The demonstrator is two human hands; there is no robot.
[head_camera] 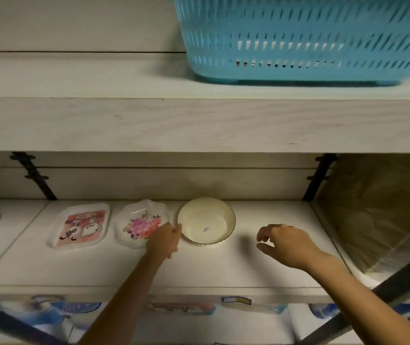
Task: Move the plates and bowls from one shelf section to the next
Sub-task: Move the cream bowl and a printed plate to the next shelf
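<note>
A cream bowl point(206, 220) is set on the white shelf point(224, 267), with a hand at either side.

The bowl is seen upright near the back of the shelf, a small sticker inside it. Its left rim is touched by the fingertips of the left hand point(165, 241), which is loosely curled and not closed around anything. The right hand point(283, 242) is held well apart to the bowl's right, above the bare shelf, fingers spread and curved, nothing grasped. Just beside the bowl on the left a flowered plate point(138, 222) is laid, partly overlapped by the left hand; further left a cartoon tray point(80, 225) is placed. A blue basket point(306, 41) is kept on the shelf above.
</note>
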